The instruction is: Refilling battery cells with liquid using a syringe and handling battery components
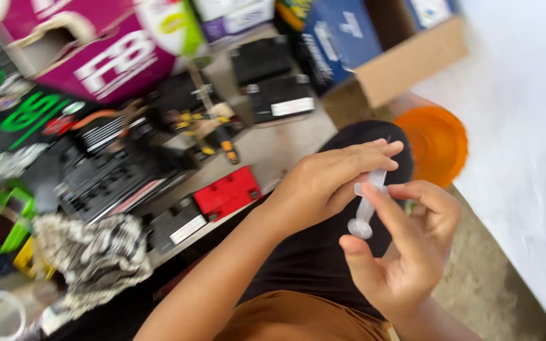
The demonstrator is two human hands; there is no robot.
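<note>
Both hands on one small clear plastic syringe.

The left hand (330, 180) pinches the syringe (366, 208) at its top and the right hand (406, 243) grips its barrel; whether anything is in it is too blurred to tell. Just beyond the hands sits one orange bowl (437, 142), partly hidden. Left of them lie several black battery-like boxes (273, 79) and one red one (227, 191), blurred.

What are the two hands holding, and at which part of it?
Both hands hold one small clear plastic syringe. The right hand pinches its barrel between thumb and forefinger; the left hand grips its upper end with the fingertips.
</note>
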